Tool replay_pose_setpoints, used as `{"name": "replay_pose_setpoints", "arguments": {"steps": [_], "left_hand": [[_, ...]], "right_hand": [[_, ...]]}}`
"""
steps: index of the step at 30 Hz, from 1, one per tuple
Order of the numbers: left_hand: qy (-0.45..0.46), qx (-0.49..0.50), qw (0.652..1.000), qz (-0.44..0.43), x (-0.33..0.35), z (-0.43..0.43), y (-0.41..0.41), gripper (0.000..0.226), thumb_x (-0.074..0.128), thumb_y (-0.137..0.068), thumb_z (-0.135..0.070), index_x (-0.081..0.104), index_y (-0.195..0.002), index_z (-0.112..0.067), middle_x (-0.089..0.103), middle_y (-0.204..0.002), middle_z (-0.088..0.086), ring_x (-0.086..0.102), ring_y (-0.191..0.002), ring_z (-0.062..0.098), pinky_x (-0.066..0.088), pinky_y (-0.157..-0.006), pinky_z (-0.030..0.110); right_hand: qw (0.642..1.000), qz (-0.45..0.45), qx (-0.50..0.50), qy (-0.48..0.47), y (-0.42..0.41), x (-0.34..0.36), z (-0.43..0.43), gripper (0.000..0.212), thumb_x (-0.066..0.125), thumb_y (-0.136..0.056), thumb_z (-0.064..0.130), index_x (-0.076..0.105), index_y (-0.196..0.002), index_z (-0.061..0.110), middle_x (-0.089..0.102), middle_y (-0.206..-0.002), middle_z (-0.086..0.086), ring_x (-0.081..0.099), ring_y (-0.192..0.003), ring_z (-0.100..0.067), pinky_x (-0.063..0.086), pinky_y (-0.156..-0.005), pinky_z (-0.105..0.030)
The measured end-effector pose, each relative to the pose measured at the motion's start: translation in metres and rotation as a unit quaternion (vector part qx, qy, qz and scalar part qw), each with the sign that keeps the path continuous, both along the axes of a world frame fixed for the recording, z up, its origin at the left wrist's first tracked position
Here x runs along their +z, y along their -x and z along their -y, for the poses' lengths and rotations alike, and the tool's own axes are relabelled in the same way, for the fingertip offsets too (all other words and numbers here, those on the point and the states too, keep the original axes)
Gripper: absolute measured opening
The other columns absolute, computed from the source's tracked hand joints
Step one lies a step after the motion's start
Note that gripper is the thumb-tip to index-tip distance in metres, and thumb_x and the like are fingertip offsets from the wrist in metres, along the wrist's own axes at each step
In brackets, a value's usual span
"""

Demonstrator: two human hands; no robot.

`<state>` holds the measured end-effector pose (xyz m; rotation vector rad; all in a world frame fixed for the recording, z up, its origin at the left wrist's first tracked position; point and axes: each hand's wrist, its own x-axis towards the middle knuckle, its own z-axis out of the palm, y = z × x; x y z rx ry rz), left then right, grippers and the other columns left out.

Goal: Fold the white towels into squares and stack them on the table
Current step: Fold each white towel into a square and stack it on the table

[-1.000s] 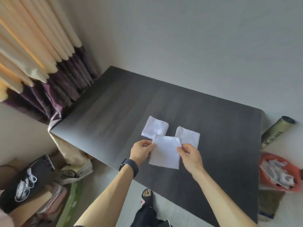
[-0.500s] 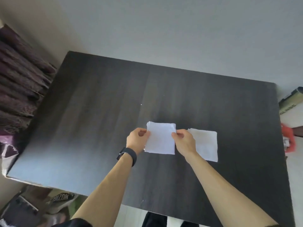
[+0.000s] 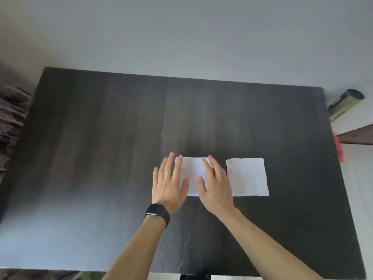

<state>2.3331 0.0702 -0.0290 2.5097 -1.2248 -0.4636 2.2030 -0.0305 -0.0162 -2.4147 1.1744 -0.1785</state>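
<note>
A folded white towel (image 3: 193,174) lies flat on the dark table (image 3: 101,158), near its middle. My left hand (image 3: 169,182) lies flat with straight fingers over the towel's left edge. My right hand (image 3: 217,184) presses flat on its right part, fingers spread. Whether another towel lies beneath it is hidden. A second folded white towel (image 3: 247,177) sits just to the right, a narrow gap apart, touched by neither hand.
A grey wall runs behind the table's far edge. Purple curtain folds (image 3: 12,118) hang at the left. A rolled green tube (image 3: 343,104) and something red (image 3: 339,150) stand off the right edge. Bare tabletop stretches left and toward me.
Both hands pinched the towel by its top corners and lowered it onto the other folded towel; now they lie flat on it. The view has swung to face the table squarely.
</note>
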Motion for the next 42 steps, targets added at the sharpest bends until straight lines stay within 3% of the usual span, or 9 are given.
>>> {"name": "replay_pose_setpoints", "arguments": {"steps": [2,5,12,16,23,28,32,36,42], "left_hand": [[-0.067,-0.071,0.995,0.019,-0.008,-0.001,-0.005,0.073,0.043,-0.097,-0.048,0.01,-0.158,-0.026,-0.003,-0.166,-0.002,0.005,-0.152,0.023,0.014,-0.12,0.054],[-0.136,-0.105,0.985,0.005,-0.008,0.003,-0.015,0.073,0.035,-0.099,-0.052,-0.003,-0.157,-0.03,-0.013,-0.165,-0.005,-0.001,-0.152,0.023,0.01,-0.12,0.055],[-0.221,-0.14,0.964,0.045,0.046,0.031,-0.008,0.072,0.04,-0.099,-0.048,0.004,-0.157,-0.025,-0.011,-0.165,0.005,0.001,-0.152,0.026,0.01,-0.121,0.051],[-0.188,-0.197,0.961,0.044,0.089,0.053,0.033,0.07,0.042,-0.099,-0.043,0.008,-0.158,-0.026,0.003,-0.165,0.006,0.006,-0.152,0.025,0.014,-0.121,0.045],[-0.023,-0.356,0.934,0.023,0.177,0.094,0.172,0.063,0.043,-0.099,-0.042,0.017,-0.156,-0.029,0.02,-0.163,0.002,0.014,-0.15,0.023,0.015,-0.121,0.04],[0.074,-0.498,0.864,0.009,0.234,0.087,0.302,0.061,0.048,-0.098,-0.043,0.025,-0.154,-0.029,0.027,-0.16,0.002,0.023,-0.148,0.025,0.021,-0.121,0.044],[0.133,-0.601,0.788,-0.017,0.275,0.056,0.407,0.061,0.053,-0.095,-0.041,0.031,-0.15,-0.027,0.036,-0.155,0.003,0.037,-0.139,0.028,0.033,-0.114,0.047],[0.17,-0.657,0.732,-0.052,0.312,0.025,0.505,0.059,0.052,-0.096,-0.038,0.033,-0.151,-0.025,0.03,-0.158,0.006,0.032,-0.142,0.028,0.03,-0.115,0.047],[0.215,-0.708,0.665,-0.1,0.362,-0.012,0.624,0.054,0.056,-0.095,-0.033,0.041,-0.146,-0.024,0.037,-0.153,0.006,0.035,-0.138,0.027,0.031,-0.112,0.036]], "right_hand": [[0.992,-0.095,0.079,0.003,0.003,-0.014,0.0,0.058,0.044,-0.1,0.033,0.028,-0.154,0.02,0.018,-0.164,-0.001,0.03,-0.145,-0.024,0.041,-0.111,-0.044],[0.979,-0.173,0.088,-0.067,0.004,-0.019,0.003,0.062,0.043,-0.101,0.031,0.015,-0.156,0.022,-0.002,-0.166,0.003,0.016,-0.15,-0.027,0.033,-0.114,-0.051],[0.993,-0.079,-0.019,-0.091,0.024,0.047,0.004,0.054,0.041,-0.102,0.042,0.028,-0.154,0.03,0.011,-0.166,0.006,0.022,-0.15,-0.018,0.026,-0.118,-0.032],[0.989,-0.013,-0.11,-0.103,0.083,0.101,-0.002,0.05,0.044,-0.102,0.04,0.035,-0.15,0.032,0.018,-0.163,0.013,0.025,-0.147,-0.012,0.03,-0.117,-0.028],[0.957,0.068,-0.281,-0.032,0.218,0.179,-0.024,0.042,0.049,-0.1,0.041,0.047,-0.142,0.037,0.038,-0.153,0.018,0.031,-0.141,-0.003,0.03,-0.114,-0.023],[0.892,0.106,-0.435,0.057,0.333,0.23,-0.078,0.037,0.051,-0.1,0.039,0.052,-0.137,0.035,0.048,-0.146,0.016,0.04,-0.135,-0.006,0.031,-0.111,-0.022],[0.829,0.132,-0.531,0.116,0.427,0.26,-0.155,0.036,0.054,-0.1,0.031,0.056,-0.136,0.03,0.052,-0.143,0.013,0.04,-0.134,-0.01,0.027,-0.108,-0.017],[0.771,0.12,-0.597,0.186,0.507,0.287,-0.22,0.034,0.058,-0.097,0.028,0.059,-0.132,0.029,0.057,-0.137,0.012,0.044,-0.13,-0.014,0.03,-0.103,-0.017],[0.689,0.097,-0.67,0.259,0.608,0.327,-0.282,0.033,0.062,-0.095,0.023,0.063,-0.127,0.024,0.065,-0.127,0.007,0.05,-0.121,-0.019,0.03,-0.095,-0.014]]}}
